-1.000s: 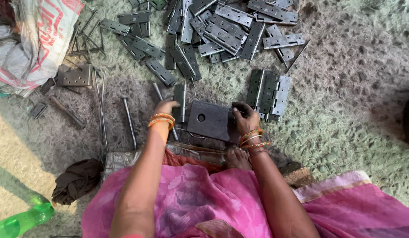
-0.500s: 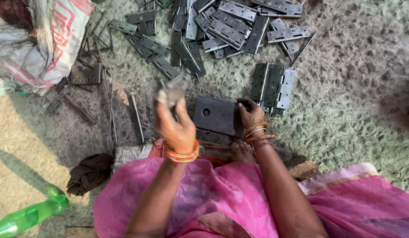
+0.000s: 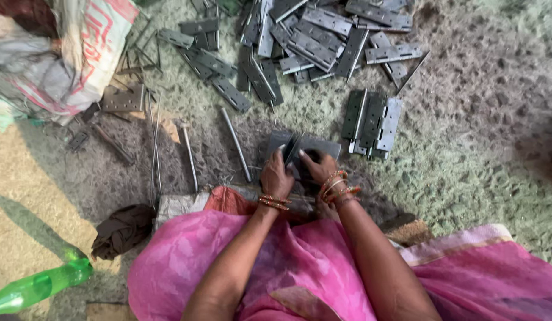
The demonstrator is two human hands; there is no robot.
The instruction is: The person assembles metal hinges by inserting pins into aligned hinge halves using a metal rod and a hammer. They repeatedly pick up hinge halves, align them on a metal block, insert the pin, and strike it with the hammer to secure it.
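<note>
The left hand (image 3: 276, 176) and the right hand (image 3: 319, 167) are gripping two grey hinge plates (image 3: 303, 148) together. A steel rod (image 3: 236, 144) is lying just left of the hands on the floor (image 3: 478, 148).

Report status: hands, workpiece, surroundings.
Left hand and right hand both grip a metal hinge on the floor. Metal rod beside left hand. Stacked hinges lie right, apart.

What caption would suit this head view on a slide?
Both hands, left hand and right hand, press two hinge plates together beside a pile of hinges.
</note>
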